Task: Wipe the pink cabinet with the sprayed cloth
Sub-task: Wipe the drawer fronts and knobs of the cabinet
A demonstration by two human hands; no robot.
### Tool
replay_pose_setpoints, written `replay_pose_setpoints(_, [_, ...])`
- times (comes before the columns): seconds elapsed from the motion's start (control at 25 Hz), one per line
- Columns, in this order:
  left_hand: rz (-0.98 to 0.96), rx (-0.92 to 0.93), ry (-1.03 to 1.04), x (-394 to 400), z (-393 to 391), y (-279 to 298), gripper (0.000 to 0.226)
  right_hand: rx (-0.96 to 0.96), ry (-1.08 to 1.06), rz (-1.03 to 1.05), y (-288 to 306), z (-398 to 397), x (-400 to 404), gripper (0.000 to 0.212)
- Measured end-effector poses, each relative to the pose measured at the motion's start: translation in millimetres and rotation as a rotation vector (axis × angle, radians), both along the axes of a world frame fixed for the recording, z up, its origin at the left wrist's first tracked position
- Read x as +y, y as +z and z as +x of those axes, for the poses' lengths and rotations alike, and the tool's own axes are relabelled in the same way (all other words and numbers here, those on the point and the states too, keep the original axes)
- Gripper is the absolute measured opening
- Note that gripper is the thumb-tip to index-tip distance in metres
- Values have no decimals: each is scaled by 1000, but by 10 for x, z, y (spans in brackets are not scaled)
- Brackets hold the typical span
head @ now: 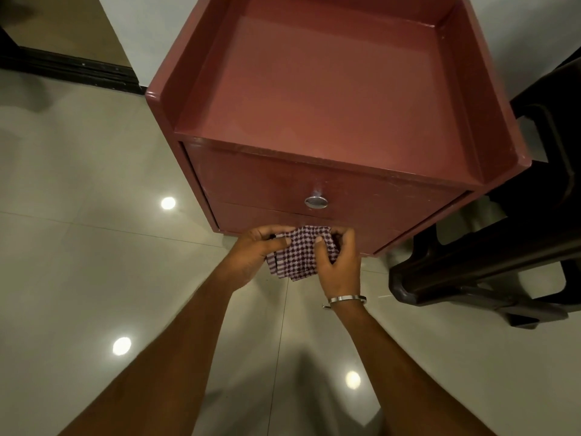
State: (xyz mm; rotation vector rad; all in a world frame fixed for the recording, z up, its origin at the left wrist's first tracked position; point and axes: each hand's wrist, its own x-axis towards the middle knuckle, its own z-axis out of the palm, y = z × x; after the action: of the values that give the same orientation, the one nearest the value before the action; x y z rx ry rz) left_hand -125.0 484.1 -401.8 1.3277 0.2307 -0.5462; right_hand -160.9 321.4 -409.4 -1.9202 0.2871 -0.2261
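You are looking down at a shiny pale tiled floor (78,184) that is stretching wide on your left, with round spots of light shining on it. A dark door sill (72,69) is running along the far left edge of that floor, well apart from you. The pink wooden cabinet with a raised rim round its top (314,89) is standing in the middle, against the white wall (151,29). Its left side is facing the wide floor. Its flat top is sitting inside three low walls, and the front edge is lying flat. A round silver knob (316,202) is sitting on the upper drawer front.

Your left hand (254,250) is curling round the left part of the purple and white checked cloth (298,256), with the thumb pressing on top of it. You are holding the cloth in the air just in front of the lower drawer, low down by the bottom edge of the cabinet. I cannot tell if the cloth is touching the drawer. Your right hand (341,262) is pinching the right part of the cloth, thumb on top and fingers curling behind. A thin silver bangle (345,300) is sitting on that wrist.

On the right, a dark brown plastic chair (503,262) is standing just beside the cabinet, so the room there is tight.
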Motion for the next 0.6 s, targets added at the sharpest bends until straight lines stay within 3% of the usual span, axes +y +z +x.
replay_pose_setpoints(0.16, [203, 1, 8, -75, -42, -270, 26, 148, 64, 3, -345, -108, -19, 21])
replay_pose_setpoints(0.28, [417, -18, -132, -132, 51, -481, 43, 182, 30, 23, -537, -88, -37, 23])
replay_pose_setpoints(0.36, [577, -78, -154, -181, 93, -654, 38, 197, 22, 57, -667, -56, -52, 26])
replay_pose_setpoints(0.6, [658, -254, -15, -335, 156, -1019, 24, 229, -21, 62, -1014, 222, -61, 28])
